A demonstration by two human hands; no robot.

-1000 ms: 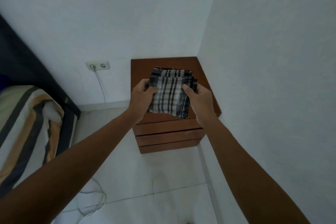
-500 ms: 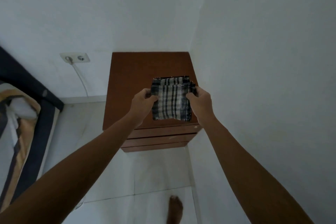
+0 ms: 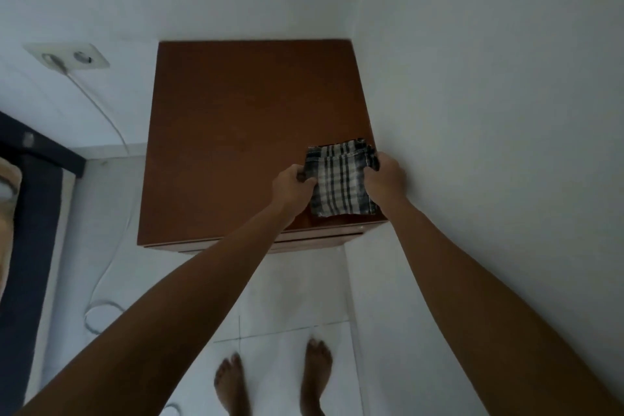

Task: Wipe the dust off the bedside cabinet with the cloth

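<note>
1. The folded black-and-white checked cloth (image 3: 341, 179) is now down at the front right corner of the reddish-brown wooden bedside cabinet (image 3: 243, 132). A second ago I see it held up in the air in front of the cabinet; now it sits low over the top, and I judge it touching or all but touching the wood, though I cannot tell for sure from this angle.
2. My left hand (image 3: 292, 184) pinches the cloth's left edge, fingers curled round the fabric. My right hand (image 3: 383, 176) grips the right edge the same way, close against the white side wall (image 3: 489, 111).
3. The view has closed in and tipped downward: the cabinet top fills far more of the picture than half a second ago, and both of my bare feet (image 3: 273, 382) now show on the white floor tiles (image 3: 297, 297) in front of it.
4. What that means: the approach looks finished and the wiping itself is about to start. No stroke is made yet, as far as I can judge; the whole brown top to the left and back is still to cover.
5. Further out, a white wall socket (image 3: 67, 56) with a white cable (image 3: 101, 111) hanging down sits left of the cabinet, and the dark edge of a bed (image 3: 30, 213) runs along the left side.
6. The corner start is tight against the wall, so my right knuckles may rub it on the first pass.
</note>
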